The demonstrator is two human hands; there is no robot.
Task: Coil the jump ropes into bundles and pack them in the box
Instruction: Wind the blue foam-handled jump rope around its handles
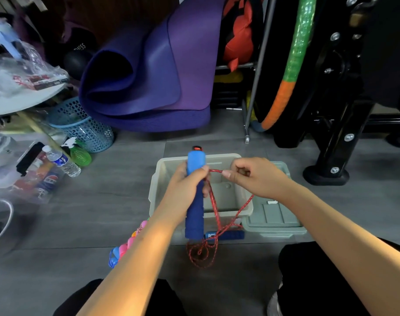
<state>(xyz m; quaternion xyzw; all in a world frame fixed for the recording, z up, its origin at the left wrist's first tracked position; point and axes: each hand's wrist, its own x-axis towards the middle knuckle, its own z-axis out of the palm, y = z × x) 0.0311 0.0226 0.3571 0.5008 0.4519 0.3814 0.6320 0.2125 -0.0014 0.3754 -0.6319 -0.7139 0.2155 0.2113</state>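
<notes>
Two hands work: left hand (187,183) grips blue handle (195,199), right hand (256,176) apparently pinches red rope (213,201).

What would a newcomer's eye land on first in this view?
Centre frame, the left hand grips an upright blue jump-rope handle while the right hand pinches its red rope, which trails to a loose tangle on the floor. Directly behind sits the empty beige box, its lid lying to the right. A rolled purple mat looms behind.

Left grip (185,185) clenched, right grip (256,176) pinching
</notes>
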